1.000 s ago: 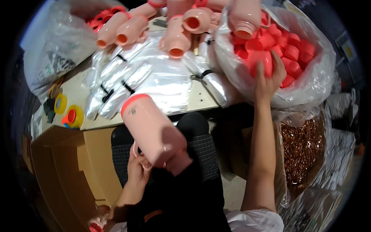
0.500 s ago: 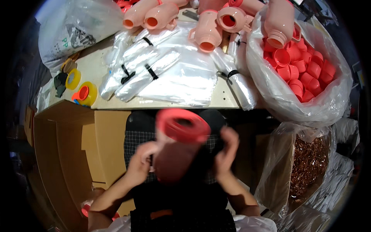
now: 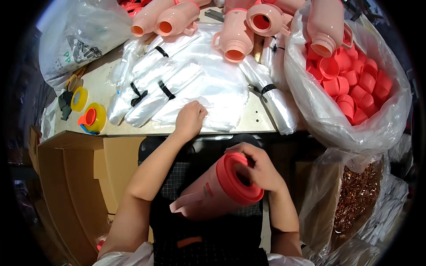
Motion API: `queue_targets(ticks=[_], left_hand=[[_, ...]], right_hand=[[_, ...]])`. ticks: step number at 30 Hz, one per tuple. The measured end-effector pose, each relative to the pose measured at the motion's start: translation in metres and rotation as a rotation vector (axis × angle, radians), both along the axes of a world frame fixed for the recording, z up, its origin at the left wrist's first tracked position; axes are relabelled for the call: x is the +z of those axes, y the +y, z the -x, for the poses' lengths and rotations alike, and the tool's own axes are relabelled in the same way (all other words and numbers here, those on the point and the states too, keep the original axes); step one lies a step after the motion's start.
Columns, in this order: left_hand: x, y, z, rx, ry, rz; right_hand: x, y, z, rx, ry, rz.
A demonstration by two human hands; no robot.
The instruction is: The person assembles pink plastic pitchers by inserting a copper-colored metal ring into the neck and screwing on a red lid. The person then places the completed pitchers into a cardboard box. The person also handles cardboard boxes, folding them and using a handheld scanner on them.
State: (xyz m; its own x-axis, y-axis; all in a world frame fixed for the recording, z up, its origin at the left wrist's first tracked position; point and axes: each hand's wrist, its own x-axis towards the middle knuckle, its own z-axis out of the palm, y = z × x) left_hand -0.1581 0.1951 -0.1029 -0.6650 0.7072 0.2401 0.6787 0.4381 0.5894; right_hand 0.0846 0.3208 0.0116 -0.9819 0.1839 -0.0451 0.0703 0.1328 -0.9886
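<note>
1. The right hand (image 3: 262, 170) holds the jug (image 3: 205, 195) by its red ring (image 3: 230, 179), fingers reaching over the dark hollow.
2. The jug is above the lap, its long axis slanting: ringed end up and rightward, the other end down-left, its handle (image 3: 188, 201) on the left side.
3. Its body is smooth pink plastic, roughly cylindrical.
4. The left hand (image 3: 191, 120), fingers curled, rests on thin, shiny clear bags (image 3: 222, 88) on the table (image 3: 266, 126); whether it pinches any, I cannot tell.
5. Rounded red cups (image 3: 348, 77) fill a crinkled, translucent sack (image 3: 355, 131) at right.
</note>
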Motion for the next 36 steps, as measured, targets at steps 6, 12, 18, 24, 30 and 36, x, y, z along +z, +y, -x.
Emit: queue_targets(ticks=[6,12,18,24,30,36], left_hand=[[0.051,0.014,-0.021,0.172,-1.156,-0.484],[0.074,-0.006,-0.082,-0.053,-1.492,-0.767],[0.073,-0.018,-0.107,-0.238,-1.098,-0.722],[0.092,-0.046,-0.070,-0.538,-1.337,-0.564],[0.126,-0.067,-0.101,-0.115,-0.986,-0.365],[0.109,-0.213,-0.153,-0.158,-0.331,-0.007]], right_hand=[[-0.015,0.004,0.038,-0.341,-0.175,-0.135],[-0.028,-0.001,0.031,-0.541,0.075,0.298],[-0.004,-0.006,0.021,-0.297,0.090,-0.040],[-0.091,0.046,-0.042,-1.028,0.363,0.873],[-0.070,-0.080,-0.071,-1.075,0.170,-0.296],[-0.092,-0.161,-0.119,-0.293,-0.089,0.081]])
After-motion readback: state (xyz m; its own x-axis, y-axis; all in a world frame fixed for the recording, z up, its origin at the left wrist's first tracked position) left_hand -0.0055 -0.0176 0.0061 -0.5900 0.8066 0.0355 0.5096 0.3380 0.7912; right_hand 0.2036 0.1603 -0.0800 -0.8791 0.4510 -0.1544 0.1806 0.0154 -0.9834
